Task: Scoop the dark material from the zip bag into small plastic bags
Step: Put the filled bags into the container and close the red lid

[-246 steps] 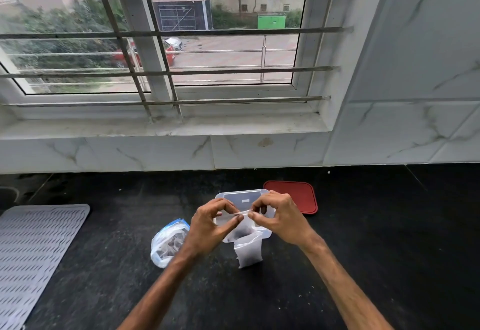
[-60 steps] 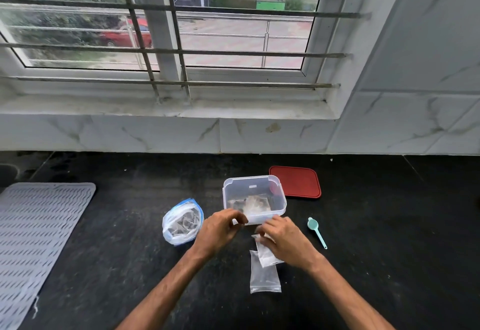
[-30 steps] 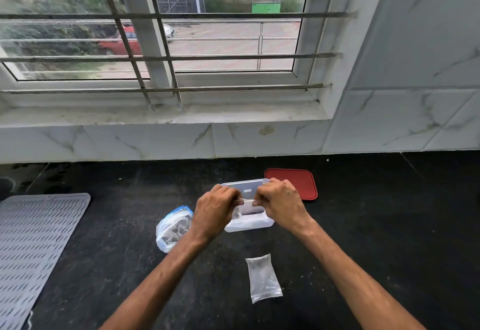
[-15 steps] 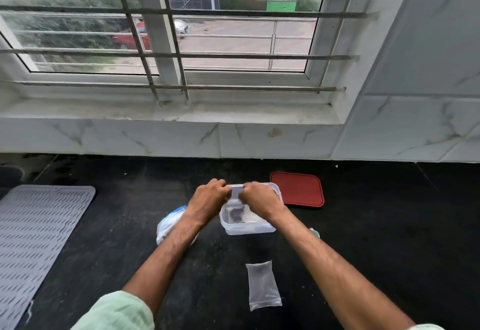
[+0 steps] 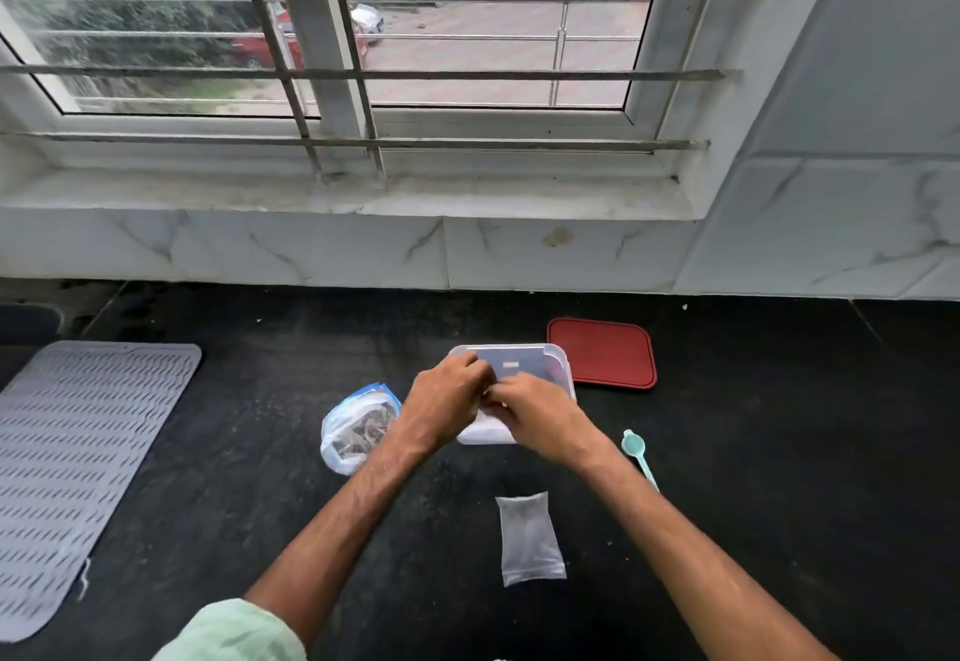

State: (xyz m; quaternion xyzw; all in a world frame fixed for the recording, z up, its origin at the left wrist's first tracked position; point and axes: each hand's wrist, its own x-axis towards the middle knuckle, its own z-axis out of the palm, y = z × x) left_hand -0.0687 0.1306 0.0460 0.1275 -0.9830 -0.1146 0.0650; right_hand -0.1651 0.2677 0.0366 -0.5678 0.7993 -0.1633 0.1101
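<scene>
black counter [image 5: 779, 452] | on it: grey mat [image 5: 78, 463]; zip bag [image 5: 353, 431]; clear tub [image 5: 550, 364]; red lid [image 5: 602, 353]; teal scoop [image 5: 638, 452]; small bag [image 5: 530, 538]

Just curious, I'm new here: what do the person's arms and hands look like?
The left hand and right hand are bare, with no gloves, rings or watch showing. A pale green sleeve ends near the left elbow; the right forearm is bare down to the frame's edge.

Above the clear container [image 5: 556, 364], left hand [image 5: 441, 413] and right hand [image 5: 540, 421] close together; zip bag [image 5: 358, 426] leftward; teal scoop [image 5: 636, 452] rightward
</scene>
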